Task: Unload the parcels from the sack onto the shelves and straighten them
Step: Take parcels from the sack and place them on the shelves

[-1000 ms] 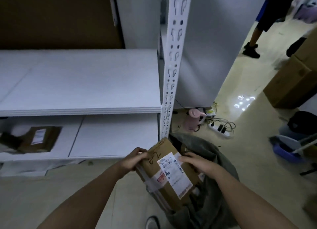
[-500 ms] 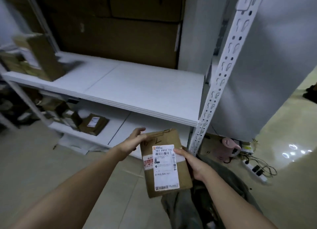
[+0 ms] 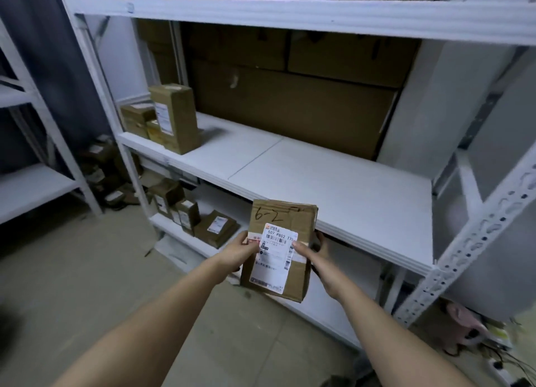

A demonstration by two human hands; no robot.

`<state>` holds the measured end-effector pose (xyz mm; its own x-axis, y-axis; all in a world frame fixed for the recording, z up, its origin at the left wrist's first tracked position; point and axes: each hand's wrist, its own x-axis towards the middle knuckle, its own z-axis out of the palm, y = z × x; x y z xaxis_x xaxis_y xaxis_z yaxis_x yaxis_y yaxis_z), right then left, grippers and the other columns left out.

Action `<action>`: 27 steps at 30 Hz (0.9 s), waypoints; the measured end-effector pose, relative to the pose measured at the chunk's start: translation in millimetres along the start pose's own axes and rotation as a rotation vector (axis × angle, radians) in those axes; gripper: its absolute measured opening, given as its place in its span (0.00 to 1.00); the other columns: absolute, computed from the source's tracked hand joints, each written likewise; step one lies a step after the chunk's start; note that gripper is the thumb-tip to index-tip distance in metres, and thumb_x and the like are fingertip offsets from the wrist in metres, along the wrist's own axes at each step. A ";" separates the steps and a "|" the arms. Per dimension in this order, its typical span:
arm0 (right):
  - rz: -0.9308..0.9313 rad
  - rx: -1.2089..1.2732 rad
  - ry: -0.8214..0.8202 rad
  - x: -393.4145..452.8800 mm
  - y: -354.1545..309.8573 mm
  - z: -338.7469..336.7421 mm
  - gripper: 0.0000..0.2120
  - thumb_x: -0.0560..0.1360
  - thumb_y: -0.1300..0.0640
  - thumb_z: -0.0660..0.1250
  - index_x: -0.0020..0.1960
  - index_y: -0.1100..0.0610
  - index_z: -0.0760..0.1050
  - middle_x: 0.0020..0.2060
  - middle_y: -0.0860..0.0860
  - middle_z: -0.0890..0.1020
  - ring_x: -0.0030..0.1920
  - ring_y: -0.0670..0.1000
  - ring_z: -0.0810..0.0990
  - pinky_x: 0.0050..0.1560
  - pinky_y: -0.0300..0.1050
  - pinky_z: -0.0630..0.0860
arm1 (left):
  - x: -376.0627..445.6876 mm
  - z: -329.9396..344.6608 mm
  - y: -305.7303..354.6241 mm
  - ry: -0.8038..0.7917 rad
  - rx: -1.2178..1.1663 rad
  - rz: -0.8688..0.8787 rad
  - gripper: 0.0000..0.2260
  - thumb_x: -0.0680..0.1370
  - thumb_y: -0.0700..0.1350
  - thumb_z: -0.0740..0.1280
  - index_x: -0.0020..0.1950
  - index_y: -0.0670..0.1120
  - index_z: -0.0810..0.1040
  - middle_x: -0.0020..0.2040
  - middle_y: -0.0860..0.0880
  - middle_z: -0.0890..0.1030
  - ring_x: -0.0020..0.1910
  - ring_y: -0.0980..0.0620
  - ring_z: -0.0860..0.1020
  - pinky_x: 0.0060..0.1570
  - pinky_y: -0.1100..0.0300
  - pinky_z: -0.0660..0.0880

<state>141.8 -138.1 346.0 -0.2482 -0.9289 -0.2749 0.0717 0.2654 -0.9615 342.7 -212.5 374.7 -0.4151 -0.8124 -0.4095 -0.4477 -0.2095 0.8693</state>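
I hold a brown cardboard parcel [image 3: 280, 248] upright in front of the white shelves, with "6-2" written on top and a white shipping label facing me. My left hand [image 3: 239, 251] grips its left edge and my right hand [image 3: 311, 254] grips its right edge. The parcel hangs in the air just before the front edge of the middle shelf [image 3: 333, 189]. Three parcels [image 3: 168, 119] stand at that shelf's left end. The sack is out of view.
Several small parcels [image 3: 188, 212] stand and lie on the lower shelf. Big cardboard boxes [image 3: 293, 102] fill the back behind the middle shelf. A perforated white upright [image 3: 475, 238] stands at right, a second rack [image 3: 26, 183] at left. Cables and a pink object [image 3: 467, 325] lie on the floor at right.
My view swung left and up from the sack toward the shelves. Both hands lifted the parcel out of the sack and turned it upright, level with the middle shelf's edge.
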 end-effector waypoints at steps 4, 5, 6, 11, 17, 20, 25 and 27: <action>-0.085 -0.122 -0.043 32.6 -19.0 69.1 0.39 0.68 0.52 0.77 0.71 0.46 0.58 0.57 0.40 0.74 0.52 0.35 0.76 0.51 0.28 0.73 | 17.7 -82.0 -6.7 -0.005 0.030 0.038 0.19 0.79 0.44 0.62 0.68 0.57 0.65 0.60 0.50 0.77 0.58 0.49 0.75 0.52 0.53 0.73; -0.090 -0.147 -0.051 41.4 -25.0 87.6 0.40 0.68 0.53 0.77 0.73 0.48 0.57 0.59 0.41 0.74 0.55 0.39 0.76 0.57 0.34 0.73 | 22.4 -104.5 -8.5 -0.005 0.050 0.042 0.20 0.79 0.44 0.62 0.69 0.57 0.64 0.59 0.51 0.77 0.58 0.49 0.75 0.49 0.55 0.73; -0.094 -0.172 -0.053 48.7 -30.3 103.9 0.42 0.68 0.54 0.77 0.74 0.50 0.56 0.63 0.44 0.73 0.59 0.42 0.75 0.62 0.40 0.72 | 26.4 -124.1 -10.1 0.001 0.073 0.041 0.21 0.79 0.44 0.62 0.70 0.57 0.63 0.59 0.51 0.76 0.57 0.49 0.76 0.47 0.56 0.73; -0.116 -0.194 -0.056 95.1 -55.4 171.5 0.46 0.68 0.58 0.77 0.76 0.55 0.52 0.70 0.51 0.69 0.62 0.46 0.72 0.61 0.42 0.70 | 54.4 -206.2 -9.7 0.009 0.133 0.063 0.21 0.80 0.41 0.61 0.71 0.53 0.62 0.49 0.55 0.77 0.45 0.58 0.76 0.36 0.65 0.75; -0.136 -0.232 -0.072 172.6 -80.3 226.6 0.49 0.66 0.55 0.79 0.76 0.53 0.51 0.70 0.51 0.69 0.64 0.48 0.72 0.67 0.47 0.69 | 106.7 -280.2 -6.0 0.121 0.216 0.090 0.25 0.80 0.39 0.60 0.76 0.50 0.59 0.64 0.43 0.76 0.61 0.42 0.76 0.57 0.43 0.76; -0.146 -0.250 -0.086 216.6 -90.7 245.8 0.50 0.66 0.54 0.79 0.76 0.53 0.50 0.70 0.51 0.69 0.62 0.45 0.71 0.63 0.41 0.67 | 141.0 -311.3 -3.3 0.170 0.273 0.116 0.24 0.79 0.42 0.63 0.74 0.51 0.62 0.65 0.46 0.76 0.64 0.45 0.75 0.63 0.45 0.72; -0.185 -0.256 -0.052 293.3 -105.6 263.8 0.51 0.65 0.55 0.80 0.76 0.52 0.49 0.68 0.53 0.70 0.61 0.46 0.71 0.65 0.45 0.68 | 210.2 -351.9 11.4 0.200 0.288 0.136 0.21 0.79 0.41 0.63 0.72 0.51 0.67 0.63 0.48 0.77 0.62 0.46 0.75 0.61 0.47 0.74; -0.195 -0.256 -0.049 320.7 -113.1 268.0 0.52 0.65 0.56 0.80 0.77 0.52 0.48 0.68 0.53 0.70 0.60 0.46 0.71 0.64 0.44 0.68 | 236.6 -363.9 21.4 0.181 0.250 0.120 0.20 0.80 0.39 0.63 0.71 0.50 0.67 0.63 0.47 0.77 0.63 0.46 0.75 0.61 0.46 0.74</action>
<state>313.0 -535.3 366.7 -0.1865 -0.9783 -0.0907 -0.2193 0.1314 -0.9668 523.0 -607.2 397.1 -0.3394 -0.9112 -0.2334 -0.5943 0.0154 0.8041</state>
